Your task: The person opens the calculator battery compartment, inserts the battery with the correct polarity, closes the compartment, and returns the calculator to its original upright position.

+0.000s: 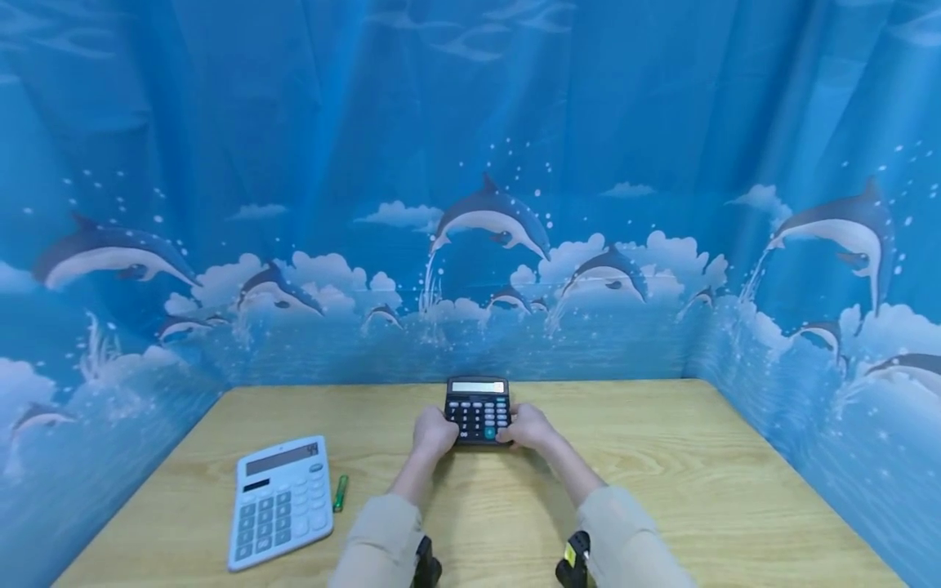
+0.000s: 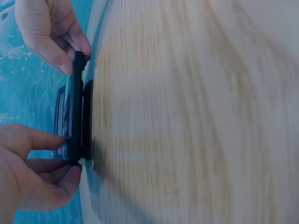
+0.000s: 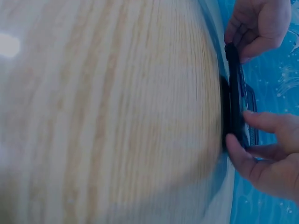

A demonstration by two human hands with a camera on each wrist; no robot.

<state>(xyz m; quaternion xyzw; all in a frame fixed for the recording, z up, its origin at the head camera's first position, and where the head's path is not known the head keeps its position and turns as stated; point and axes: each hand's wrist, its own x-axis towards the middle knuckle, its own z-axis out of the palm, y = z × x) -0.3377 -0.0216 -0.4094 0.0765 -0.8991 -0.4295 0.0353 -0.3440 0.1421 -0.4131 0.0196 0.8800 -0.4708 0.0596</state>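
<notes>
A black calculator [image 1: 477, 412] with a lit-looking display and one green key stands at the far middle of the table, its screen end away from me. My left hand [image 1: 435, 432] grips its left edge near the lower corner, thumb on the front face. On the opposite edge my right hand [image 1: 528, 426] pinches it the same way, thumb by the lower right keys. In the left wrist view the calculator [image 2: 74, 112] shows edge-on, close over the table, with fingers [image 2: 65, 184] underneath. The right wrist view shows the thumb and fingers [image 3: 240, 151] of my right hand around its edge.
A larger light-blue calculator [image 1: 281, 502] with digits on its screen lies at the left of the wooden table [image 1: 706, 490]. Beside it is a small green cylinder [image 1: 341, 493]. A blue curtain [image 1: 353, 163] printed with dolphins encloses the back and sides.
</notes>
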